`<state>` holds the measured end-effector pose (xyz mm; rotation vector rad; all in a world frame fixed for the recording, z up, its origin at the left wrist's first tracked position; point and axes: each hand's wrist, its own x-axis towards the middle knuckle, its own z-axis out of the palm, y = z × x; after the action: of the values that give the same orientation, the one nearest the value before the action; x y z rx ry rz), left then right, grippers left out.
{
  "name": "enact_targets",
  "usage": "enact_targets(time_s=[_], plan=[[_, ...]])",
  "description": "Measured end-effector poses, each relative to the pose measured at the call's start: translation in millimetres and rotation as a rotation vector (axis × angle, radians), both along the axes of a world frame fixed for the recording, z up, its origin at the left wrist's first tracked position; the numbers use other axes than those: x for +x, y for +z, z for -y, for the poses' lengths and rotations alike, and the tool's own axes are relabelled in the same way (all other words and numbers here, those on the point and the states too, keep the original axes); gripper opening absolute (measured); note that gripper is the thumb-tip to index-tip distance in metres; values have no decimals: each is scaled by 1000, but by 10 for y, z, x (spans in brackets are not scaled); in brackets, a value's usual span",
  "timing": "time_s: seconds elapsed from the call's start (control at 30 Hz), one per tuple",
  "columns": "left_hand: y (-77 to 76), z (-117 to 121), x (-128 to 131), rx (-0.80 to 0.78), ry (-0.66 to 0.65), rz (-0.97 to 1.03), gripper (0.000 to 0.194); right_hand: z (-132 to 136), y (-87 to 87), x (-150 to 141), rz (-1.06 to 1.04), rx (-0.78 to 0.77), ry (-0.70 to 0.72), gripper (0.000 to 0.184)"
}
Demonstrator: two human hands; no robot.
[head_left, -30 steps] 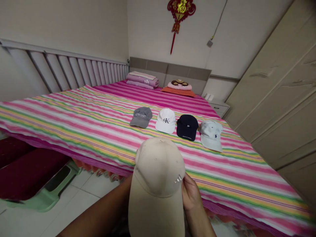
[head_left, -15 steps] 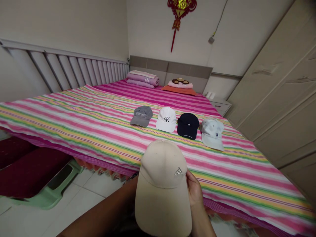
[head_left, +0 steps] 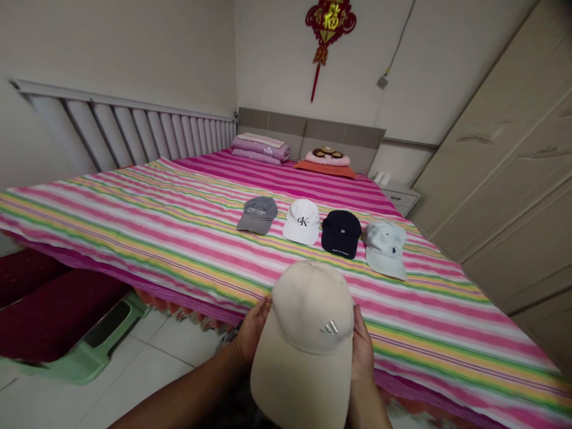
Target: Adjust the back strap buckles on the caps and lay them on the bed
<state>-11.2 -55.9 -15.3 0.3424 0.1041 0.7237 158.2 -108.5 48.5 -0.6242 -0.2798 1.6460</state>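
Holds one beige cap (head_left: 308, 298) low in the centre of the frame, crown toward the upper part, brim toward the bottom edge, silver mark right of the front seam. Grips from both sides: left hand (head_left: 252, 333) at the left edge, right hand (head_left: 363, 348) along the right edge. Clasps the cap between curled hands, not spread away from it; hides most of the fingertips behind the fabric, so cannot tell how firmly pressed.

Seems, as a judgement, to be at a step of steadying the cap in both hands, front turned up to view. Calls, for any next move, for matched support at both sides and light pressure, so as not to dent the crown.

Counts five caps in all: one in hand, four on the striped sheet (head_left: 179, 244). Reads, from centre toward right of the frame: one grey cap (head_left: 258, 214), one white cap (head_left: 301, 223), one navy cap (head_left: 341, 235), one pale blue cap (head_left: 386, 250). Leaves a narrow gap between grey and white; cannot tell whether navy and pale blue touch.

Adds, toward upper centre, one pile of purple bedding (head_left: 261, 151), one orange cloth (head_left: 325, 171) and one red ornament (head_left: 330, 24); at lower left, two dark red seats (head_left: 67, 310).
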Motion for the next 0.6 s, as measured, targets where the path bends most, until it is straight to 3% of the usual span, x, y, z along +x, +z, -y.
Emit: enact_targets(time_s=[0.1,0.23,0.3,0.43,0.6], plan=[[60,-31,-18,-34,24,32,54,-18,-55,7,20,12,9,32],[149,-49,-23,-57,-161,33,57,-48,-109,-7,28,11,24,41],[183,-54,-26,-68,-229,32,63,-66,-118,17,17,11,12,36],[242,-71,-40,-52,-235,58,68,-91,-103,93,-52,41,-97,18],[318,-93,-34,-65,-211,68,67,-71,-79,32,-63,57,-99,28]])
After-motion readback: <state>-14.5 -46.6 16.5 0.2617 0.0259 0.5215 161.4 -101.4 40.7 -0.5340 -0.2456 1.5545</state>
